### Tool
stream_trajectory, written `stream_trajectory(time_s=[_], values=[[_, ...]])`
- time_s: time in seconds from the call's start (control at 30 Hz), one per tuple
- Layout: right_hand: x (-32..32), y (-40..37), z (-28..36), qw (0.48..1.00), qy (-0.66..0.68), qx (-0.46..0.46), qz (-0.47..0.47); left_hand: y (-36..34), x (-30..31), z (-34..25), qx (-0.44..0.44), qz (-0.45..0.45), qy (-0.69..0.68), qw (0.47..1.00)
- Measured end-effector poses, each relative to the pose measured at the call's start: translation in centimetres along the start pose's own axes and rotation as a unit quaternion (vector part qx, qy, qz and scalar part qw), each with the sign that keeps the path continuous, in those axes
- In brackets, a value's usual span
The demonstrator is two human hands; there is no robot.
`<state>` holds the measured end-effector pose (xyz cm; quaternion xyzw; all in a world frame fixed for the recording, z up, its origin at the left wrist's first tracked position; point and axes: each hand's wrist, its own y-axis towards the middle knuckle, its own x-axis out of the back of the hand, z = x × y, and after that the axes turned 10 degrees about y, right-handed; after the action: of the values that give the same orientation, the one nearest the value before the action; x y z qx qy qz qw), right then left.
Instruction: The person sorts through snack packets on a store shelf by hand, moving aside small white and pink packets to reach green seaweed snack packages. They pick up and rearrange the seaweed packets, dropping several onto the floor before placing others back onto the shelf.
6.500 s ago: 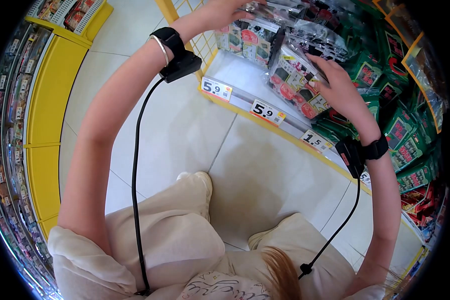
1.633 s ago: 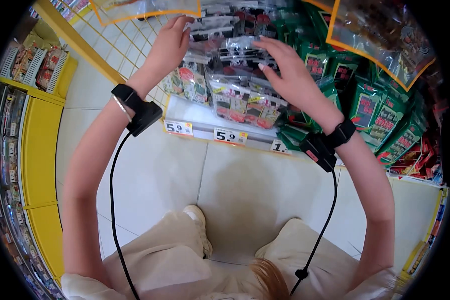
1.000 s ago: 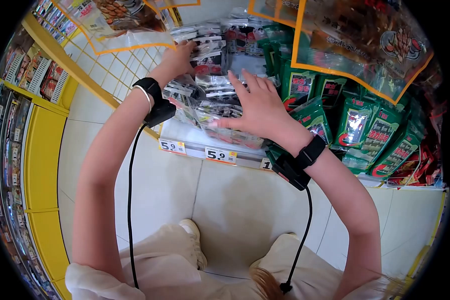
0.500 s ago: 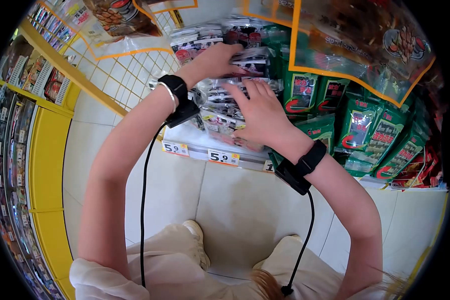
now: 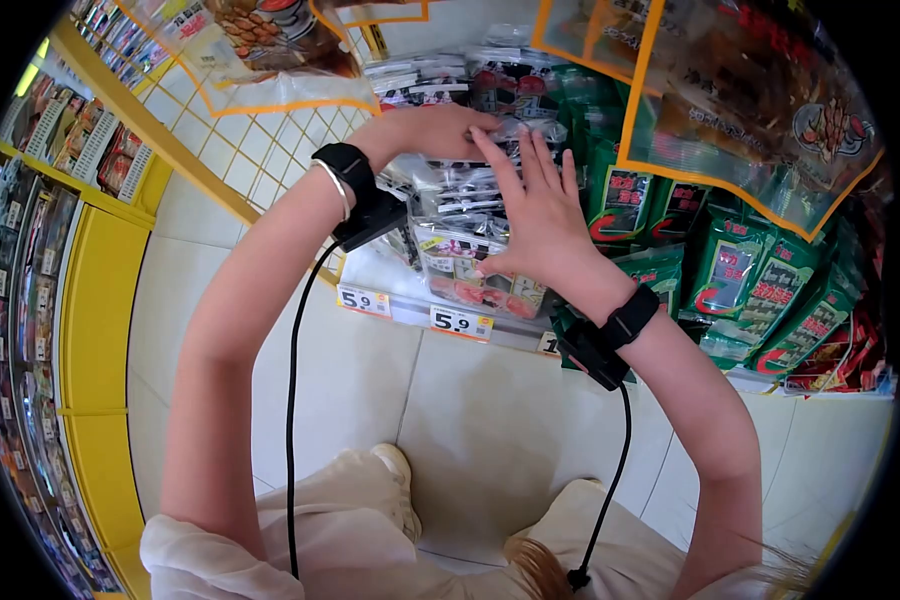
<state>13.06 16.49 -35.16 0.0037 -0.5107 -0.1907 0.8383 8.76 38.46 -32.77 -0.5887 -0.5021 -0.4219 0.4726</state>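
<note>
Head view only: both hands on the clear packs (image 5: 460, 190), middle of the shelf (image 5: 372, 268), just behind the price tags (image 5: 460, 322). Step in hand, my read: lining up or steadying that row, two-handed.

Left hand (image 5: 438, 132) lies across the row from the left, bent in at the wrist. Fingers point right, tips near the right index finger. Can't tell how far they're curled or whether they have hold of a pack; the grip is masked.

Right hand (image 5: 546, 220) comes in over the right side of the row. Fingers spread wide, thumb well apart from them and down by the front pack (image 5: 478, 275). Not wrapped round anything; looks like a guide, not a grasp.

Front pack faces the wearer, printed side visible. More clear packs sit behind the left hand. Green packs (image 5: 732, 270) fill the right side. Hanging bags (image 5: 750, 110) overhang the back right.

Next move, my judgement: calls for even pressure from both sides, or fingers closing on a pack edge if one needs shifting. Slick film could let neighbours slide.
</note>
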Motion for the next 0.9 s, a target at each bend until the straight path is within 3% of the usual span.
stream_trajectory(time_s=[0.1,0.17,0.27,0.33,0.43,0.47,0.5,0.57,0.6,0.67,0.77,0.83,0.9], values=[[0.4,0.1,0.3,1.000,-0.004,0.000,0.007,-0.2,0.8,0.3,0.004,0.061,-0.009,0.998],[0.0,0.2,-0.1,0.997,-0.031,0.037,-0.055,-0.4,0.9,0.4,0.013,0.067,-0.040,0.997],[0.0,0.9,-0.1,0.993,-0.063,0.075,-0.071,-0.2,1.1,1.0,-0.017,0.103,-0.130,0.986],[-0.7,1.4,-0.5,0.997,-0.061,0.040,-0.030,-0.3,1.5,1.1,0.013,0.135,-0.179,0.974],[-0.7,1.7,-0.6,0.999,-0.043,0.004,0.023,-0.5,2.3,3.5,-0.026,0.117,-0.274,0.954],[-0.6,1.7,-0.7,0.999,-0.026,0.001,0.036,-0.4,2.4,4.2,-0.060,0.042,-0.273,0.959],[-0.7,1.8,-0.7,0.999,-0.027,0.001,0.037,-0.4,2.5,4.9,-0.060,0.041,-0.274,0.959],[-0.9,1.7,-0.7,0.999,-0.035,-0.005,0.041,0.1,2.5,6.9,0.033,-0.206,-0.060,0.976],[-1.0,1.6,-0.8,0.998,-0.034,-0.005,0.044,0.4,1.7,8.3,0.035,-0.205,-0.062,0.976],[-1.1,1.7,-0.9,0.999,-0.034,0.001,0.031,0.7,-0.1,10.9,0.162,-0.262,0.158,0.938],[-1.0,1.7,-0.6,0.998,-0.047,0.001,0.034,-0.1,-0.6,8.3,0.248,-0.195,0.223,0.922],[-1.0,1.6,-0.6,0.999,-0.045,0.007,0.030,-0.7,-0.7,7.0,0.254,-0.194,0.227,0.920],[-1.2,1.6,-0.8,0.999,-0.041,0.011,0.026,-1.3,-0.8,6.5,0.245,-0.127,0.238,0.931]])
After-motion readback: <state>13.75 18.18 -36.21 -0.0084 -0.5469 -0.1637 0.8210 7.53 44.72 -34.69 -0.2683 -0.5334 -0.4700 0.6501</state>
